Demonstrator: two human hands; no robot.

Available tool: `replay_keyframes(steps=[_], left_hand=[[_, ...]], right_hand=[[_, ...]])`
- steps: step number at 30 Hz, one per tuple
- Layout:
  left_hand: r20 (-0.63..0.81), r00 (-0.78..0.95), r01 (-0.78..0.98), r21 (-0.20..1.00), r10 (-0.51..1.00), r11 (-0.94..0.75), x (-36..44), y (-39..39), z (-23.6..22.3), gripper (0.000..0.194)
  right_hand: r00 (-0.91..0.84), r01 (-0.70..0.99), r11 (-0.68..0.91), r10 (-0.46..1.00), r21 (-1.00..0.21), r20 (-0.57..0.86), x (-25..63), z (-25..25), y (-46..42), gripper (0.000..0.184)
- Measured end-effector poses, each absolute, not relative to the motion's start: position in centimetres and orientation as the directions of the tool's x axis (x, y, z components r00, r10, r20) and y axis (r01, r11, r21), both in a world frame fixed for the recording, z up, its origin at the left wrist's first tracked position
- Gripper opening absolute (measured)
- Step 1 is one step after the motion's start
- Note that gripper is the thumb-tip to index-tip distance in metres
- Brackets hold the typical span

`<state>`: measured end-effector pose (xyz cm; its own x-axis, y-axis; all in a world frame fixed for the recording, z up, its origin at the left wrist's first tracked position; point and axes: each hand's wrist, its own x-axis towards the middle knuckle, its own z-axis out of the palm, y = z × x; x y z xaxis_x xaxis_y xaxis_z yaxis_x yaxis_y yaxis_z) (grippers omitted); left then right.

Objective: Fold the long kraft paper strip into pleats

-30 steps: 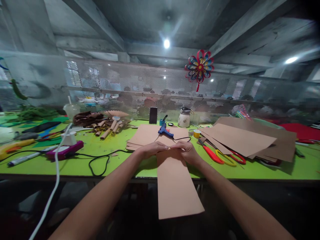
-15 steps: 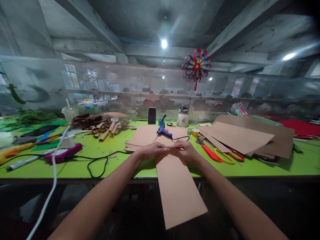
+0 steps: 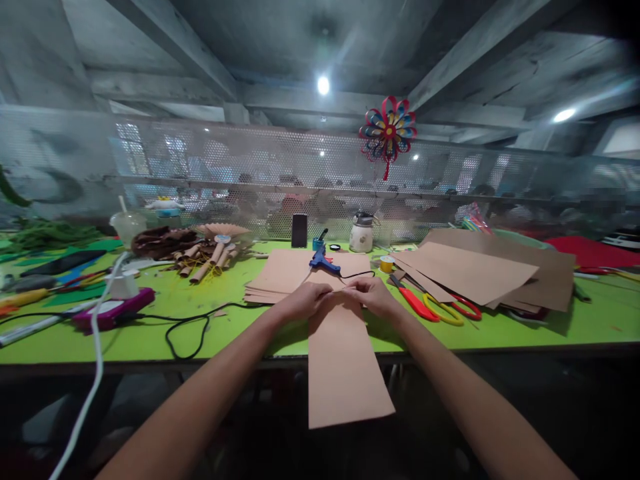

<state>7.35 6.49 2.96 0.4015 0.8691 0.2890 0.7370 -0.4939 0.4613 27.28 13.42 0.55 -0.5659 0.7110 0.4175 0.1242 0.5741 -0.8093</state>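
A long tan paper sheet (image 3: pixel 343 363) lies on the green table (image 3: pixel 150 337) and hangs over its near edge toward me. My left hand (image 3: pixel 303 301) and my right hand (image 3: pixel 373 297) both pinch the sheet's far end, fingers curled and close together. Just beyond my hands a stack of tan sheets (image 3: pixel 285 272) carries a blue glue gun (image 3: pixel 324 263) with a black cord.
Red and yellow scissors (image 3: pixel 435 307) lie right of my hands beside a pile of brown sheets (image 3: pixel 493 273). At left are rolled paper tubes (image 3: pixel 205 257), a purple device (image 3: pixel 113 313) and cables. A mesh fence (image 3: pixel 250 180) backs the table, with a paper flower (image 3: pixel 387 130) hung on it.
The sheet's hanging end has swung slightly left and pulled back a little. Both hands stay pinched at its far end; the view has shifted a bit.
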Motion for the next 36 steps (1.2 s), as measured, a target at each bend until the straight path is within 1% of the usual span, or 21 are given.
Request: replay_keyframes(steps=[2, 5, 8, 12, 15, 21, 27, 29, 33, 36], left_hand=[[0.306, 0.411, 0.754, 0.415, 0.859, -0.508, 7.3, 6.5, 2.8, 0.026], [0.333, 0.414, 0.766, 0.376, 0.847, -0.522, 7.1, 6.6, 2.6, 0.023], [0.354, 0.415, 0.757, 0.376, 0.838, -0.534, 7.1, 6.7, 2.5, 0.021], [0.382, 0.402, 0.744, 0.393, 0.832, -0.54, 7.2, 6.6, 2.4, 0.024], [0.392, 0.399, 0.753, 0.376, 0.829, -0.54, 7.3, 6.3, 2.5, 0.024], [0.397, 0.407, 0.786, 0.306, 0.822, -0.537, 7.3, 6.3, 2.4, 0.023], [0.399, 0.407, 0.802, 0.273, 0.822, -0.531, 7.3, 6.6, 2.2, 0.025], [0.39, 0.414, 0.801, 0.273, 0.823, -0.533, 7.1, 6.6, 2.2, 0.025], [0.37, 0.422, 0.792, 0.293, 0.828, -0.535, 7.0, 6.6, 2.1, 0.026], [0.36, 0.426, 0.777, 0.324, 0.83, -0.54, 7.0, 6.7, 1.9, 0.032]], right_hand=[[-0.553, 0.095, 0.564, 0.715, -0.82, 0.428, 27.3, 0.6, 13.3, 0.032], [-0.546, 0.076, 0.56, 0.715, -0.825, 0.436, 27.2, 0.8, 13.0, 0.033], [-0.554, 0.079, 0.569, 0.708, -0.819, 0.439, 27.2, 1.0, 12.9, 0.035], [-0.538, 0.077, 0.591, 0.703, -0.803, 0.465, 27.2, 1.0, 12.8, 0.033], [-0.541, 0.086, 0.603, 0.697, -0.793, 0.471, 27.3, 0.9, 13.0, 0.031], [-0.561, 0.119, 0.605, 0.695, -0.787, 0.45, 27.4, 0.4, 13.6, 0.032], [-0.616, 0.088, 0.524, 0.697, -0.847, 0.367, 27.5, 0.1, 14.0, 0.038], [-0.629, 0.116, 0.561, 0.68, -0.819, 0.377, 27.5, 0.2, 13.8, 0.037], [-0.63, 0.154, 0.704, 0.61, -0.693, 0.48, 27.2, 0.3, 13.3, 0.028], [-0.642, 0.156, 0.738, 0.581, -0.656, 0.501, 27.1, 0.2, 13.1, 0.027]])
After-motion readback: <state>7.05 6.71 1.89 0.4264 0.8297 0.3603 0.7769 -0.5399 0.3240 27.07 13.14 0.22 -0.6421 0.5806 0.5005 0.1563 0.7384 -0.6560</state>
